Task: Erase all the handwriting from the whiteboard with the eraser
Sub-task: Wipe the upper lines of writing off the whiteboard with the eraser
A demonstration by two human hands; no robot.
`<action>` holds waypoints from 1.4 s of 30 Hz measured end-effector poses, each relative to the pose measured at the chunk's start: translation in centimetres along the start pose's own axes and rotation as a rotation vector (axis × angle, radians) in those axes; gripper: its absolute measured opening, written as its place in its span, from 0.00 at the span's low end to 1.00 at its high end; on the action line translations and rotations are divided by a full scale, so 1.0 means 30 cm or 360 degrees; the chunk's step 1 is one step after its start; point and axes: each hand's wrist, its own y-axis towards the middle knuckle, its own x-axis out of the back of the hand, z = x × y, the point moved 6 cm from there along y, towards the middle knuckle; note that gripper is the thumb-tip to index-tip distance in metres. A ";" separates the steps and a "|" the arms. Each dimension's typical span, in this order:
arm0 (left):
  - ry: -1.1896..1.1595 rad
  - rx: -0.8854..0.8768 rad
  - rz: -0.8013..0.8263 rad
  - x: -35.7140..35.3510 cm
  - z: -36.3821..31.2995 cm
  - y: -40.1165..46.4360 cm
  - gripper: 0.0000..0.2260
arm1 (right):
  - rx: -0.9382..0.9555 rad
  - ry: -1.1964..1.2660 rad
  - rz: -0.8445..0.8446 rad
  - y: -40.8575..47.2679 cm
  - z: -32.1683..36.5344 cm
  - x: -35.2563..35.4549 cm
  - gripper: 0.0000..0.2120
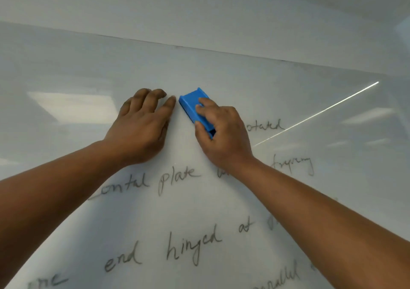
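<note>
A: 1 eraser [194, 108], blue, clasped by the right hand [221, 131], on the whiteboard [66, 71] at the far writing.
B: Left hand [142, 122]?
A: Flat, empty, bracing. Step: wiping the top line; next, sweep right over "otated" [265, 125].

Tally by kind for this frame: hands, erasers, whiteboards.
Hands: 2, left hand flat on the board, right hand with its grip on the eraser
Erasers: 1, blue eraser
Whiteboards: 1, whiteboard, handwriting remaining
Total: 4
</note>
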 end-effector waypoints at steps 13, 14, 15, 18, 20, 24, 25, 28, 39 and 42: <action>0.0060 -0.0061 -0.0082 -0.041 -0.092 0.068 0.27 | -0.0209 -0.0122 -0.0098 -0.026 -0.342 0.178 0.17; 0.0064 -0.0064 -0.0084 -0.044 -0.092 0.070 0.26 | -0.0313 -0.0138 -0.0158 -0.016 -0.403 0.220 0.17; 0.0066 -0.0064 -0.0083 -0.045 -0.089 0.069 0.26 | -0.0489 -0.0167 -0.0244 -0.010 -0.477 0.270 0.16; 0.0084 -0.0062 -0.0075 -0.047 -0.091 0.066 0.27 | -0.0860 -0.0297 -0.0397 -0.033 -0.600 0.354 0.16; 0.0082 -0.0061 -0.0075 -0.044 -0.096 0.065 0.29 | -0.0644 -0.0261 -0.0313 -0.036 -0.547 0.311 0.16; 0.0083 -0.0058 -0.0094 -0.042 -0.099 0.064 0.29 | -0.0217 -0.0065 -0.0007 -0.065 -0.502 0.277 0.18; 0.0082 -0.0053 -0.0094 -0.043 -0.100 0.063 0.29 | -0.0274 -0.0081 -0.0047 -0.060 -0.538 0.304 0.17; 0.0070 -0.0040 -0.0101 -0.041 -0.105 0.066 0.28 | -0.0691 -0.0169 -0.0266 -0.073 -0.638 0.378 0.17; 0.0017 -0.0046 -0.0102 -0.050 -0.126 0.082 0.25 | -0.0793 -0.0133 -0.0403 -0.253 -0.689 0.480 0.14; 0.0018 -0.0034 -0.0111 -0.051 -0.139 0.080 0.28 | -0.0693 -0.0176 -0.0388 -0.335 -0.621 0.434 0.14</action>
